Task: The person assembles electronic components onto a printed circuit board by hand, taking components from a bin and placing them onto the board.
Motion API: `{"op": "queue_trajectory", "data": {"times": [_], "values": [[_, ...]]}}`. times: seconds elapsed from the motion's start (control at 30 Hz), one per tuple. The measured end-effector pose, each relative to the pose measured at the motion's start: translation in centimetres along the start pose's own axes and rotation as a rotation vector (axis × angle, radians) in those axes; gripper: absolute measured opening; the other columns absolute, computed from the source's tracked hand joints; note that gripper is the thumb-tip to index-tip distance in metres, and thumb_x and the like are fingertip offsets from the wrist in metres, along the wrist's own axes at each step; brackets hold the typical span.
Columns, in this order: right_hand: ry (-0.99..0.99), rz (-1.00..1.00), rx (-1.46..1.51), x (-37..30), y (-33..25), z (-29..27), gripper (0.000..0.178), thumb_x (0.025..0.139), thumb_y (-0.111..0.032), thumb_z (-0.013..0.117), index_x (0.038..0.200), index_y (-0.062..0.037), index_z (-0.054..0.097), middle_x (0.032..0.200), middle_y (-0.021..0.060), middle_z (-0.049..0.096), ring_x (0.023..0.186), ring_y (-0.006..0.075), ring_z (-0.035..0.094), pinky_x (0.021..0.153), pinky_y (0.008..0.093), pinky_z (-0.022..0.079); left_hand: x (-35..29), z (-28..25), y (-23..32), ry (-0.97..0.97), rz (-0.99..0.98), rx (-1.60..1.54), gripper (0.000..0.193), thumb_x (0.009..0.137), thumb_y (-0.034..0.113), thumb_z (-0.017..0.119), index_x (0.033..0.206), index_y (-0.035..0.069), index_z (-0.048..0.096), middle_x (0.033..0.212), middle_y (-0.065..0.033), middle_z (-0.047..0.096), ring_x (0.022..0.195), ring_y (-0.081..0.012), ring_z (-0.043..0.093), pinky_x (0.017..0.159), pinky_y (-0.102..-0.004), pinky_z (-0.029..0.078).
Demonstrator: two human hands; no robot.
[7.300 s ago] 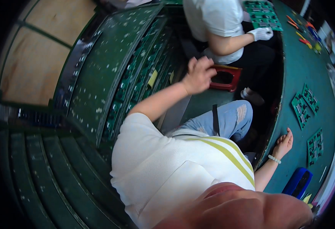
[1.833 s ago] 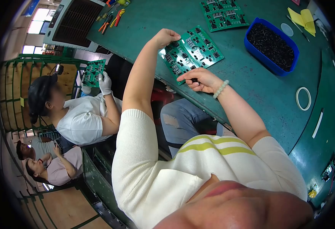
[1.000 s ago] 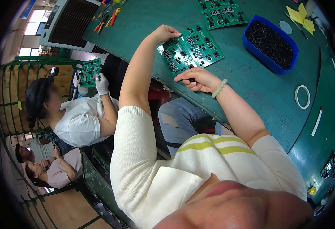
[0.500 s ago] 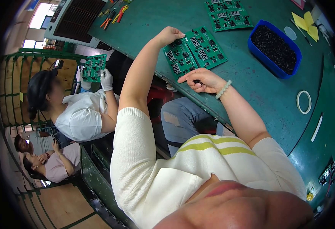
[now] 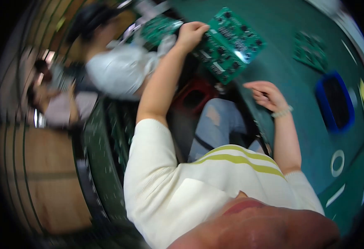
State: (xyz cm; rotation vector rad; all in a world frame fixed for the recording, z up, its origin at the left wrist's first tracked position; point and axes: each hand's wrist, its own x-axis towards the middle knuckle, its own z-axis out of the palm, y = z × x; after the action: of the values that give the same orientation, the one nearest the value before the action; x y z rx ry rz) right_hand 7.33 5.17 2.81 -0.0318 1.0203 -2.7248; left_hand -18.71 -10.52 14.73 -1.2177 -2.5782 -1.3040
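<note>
My left hand (image 5: 191, 36) pinches the left edge of a green circuit board (image 5: 233, 52), which carries several black components and display modules. The board is tilted over the near-left edge of the table, and light glints off its surface. Apart from it, to the right, hovers my right hand (image 5: 268, 96), wearing a pale bead bracelet. Its index finger points out to the left while the other fingers curl in. Whatever those curled fingers hold, if anything, is hidden.
A second green board (image 5: 310, 52) lies on the green table (image 5: 285, 124), left of a blue bin (image 5: 335, 101) of black parts. A white ring (image 5: 337, 163) lies nearer. To my left, a co-worker (image 5: 117, 62) in white gloves holds another board (image 5: 159, 31); more people sit behind.
My left hand has lifted and tilted the circuit board off the table. My right hand has come away from it to the right. The whole view has swung and blurred.
</note>
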Motion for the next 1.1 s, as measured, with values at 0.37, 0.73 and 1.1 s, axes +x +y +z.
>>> {"op": "queue_trajectory", "data": {"times": [0.37,0.73,1.1], "values": [[0.122,-0.001,-0.011,-0.5,0.2,-2.4,0.037,0.091,-0.008,0.044,0.122,0.0099,0.04,0.066,-0.0005,0.037,0.048,0.0029,0.03,0.036,0.0146,0.023,-38.4,-33.2,-5.6,1.221,-0.566,-0.196,0.02,0.076,0.012,0.068,0.088,-0.003,0.065,0.077,-0.0071,0.063,0.064,-0.0159,0.056,0.056,-0.0296,0.043],[0.207,0.0,-0.037,-0.2,0.1,-2.5,0.041,0.094,-0.012,0.04,0.13,0.0065,0.033,0.068,-0.0012,0.038,0.048,0.0027,0.032,0.035,0.0149,0.025,-76.9,-36.8,-3.5,2.529,-1.591,0.051,0.033,0.075,0.015,0.066,0.097,-0.01,0.059,0.108,-0.0192,0.059,0.093,-0.0263,0.061,0.076,-0.0363,0.051],[0.255,0.007,-0.05,-0.6,0.1,-1.9,0.042,0.093,-0.01,0.039,0.131,0.0063,0.031,0.07,-0.0006,0.036,0.049,0.0033,0.029,0.035,0.0151,0.024,-75.6,-34.3,-0.6,2.006,-2.346,-0.363,0.028,0.083,0.003,0.043,0.105,-0.004,0.058,0.107,-0.0086,0.062,0.089,-0.0161,0.062,0.078,-0.0301,0.048]]}}
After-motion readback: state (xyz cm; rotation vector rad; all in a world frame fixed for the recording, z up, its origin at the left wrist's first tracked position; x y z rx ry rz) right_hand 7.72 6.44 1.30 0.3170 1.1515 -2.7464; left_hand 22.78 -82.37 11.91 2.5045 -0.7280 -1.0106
